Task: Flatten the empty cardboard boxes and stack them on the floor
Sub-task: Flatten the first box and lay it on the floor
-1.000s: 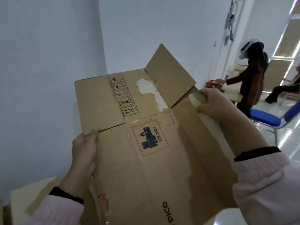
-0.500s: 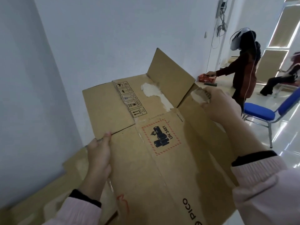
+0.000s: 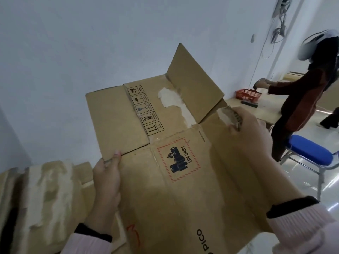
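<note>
I hold a flattened brown cardboard box [image 3: 183, 195] in front of me, its printed side up with a red-bordered UN 3481 battery mark and handling symbols. My left hand [image 3: 107, 178] grips its left edge, thumb on top. My right hand [image 3: 251, 132] grips the torn right flap near the top. One far flap [image 3: 192, 83] stands up at an angle. Below on the left lies a pile of flattened cardboard [image 3: 42, 198] with torn, pale patches.
A white wall [image 3: 91, 43] rises close ahead. At the right another person [image 3: 302, 99] stands at a table with a red basket [image 3: 248, 94]. A blue chair [image 3: 310, 153] stands on the glossy floor right of the box.
The view has tilted down and left; the pile of flattened cardboard has come into sight. Both hands keep the same grips on the box, which hangs lower, over the pile.
</note>
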